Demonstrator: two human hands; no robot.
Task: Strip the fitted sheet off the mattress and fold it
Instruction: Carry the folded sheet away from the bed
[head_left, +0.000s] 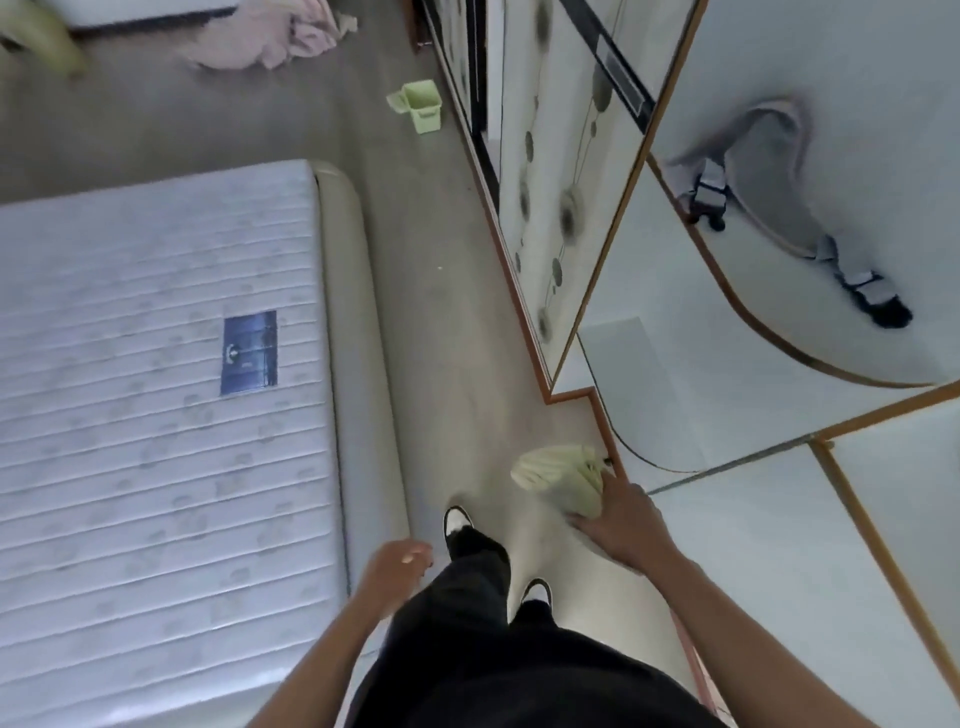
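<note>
Right hand: the right hand (621, 519) grips a small folded bundle of pale yellow-green cloth, the fitted sheet (563, 478), beside the white cupboard (753, 545).
Left hand: the left hand (397, 564) holds nothing; its fingers hang loose and a bit curled, near the bed edge.
Mattress: the mattress (156, 415) is bare, white and quilted, with a blue label (249, 353) on top.
Floor: a pink cloth heap (270, 44) lies far off, and a small green bin (421, 106) stands near the wardrobe doors.
Feet: two black and white shoes (457, 519) stand between bed and cupboard.
</note>
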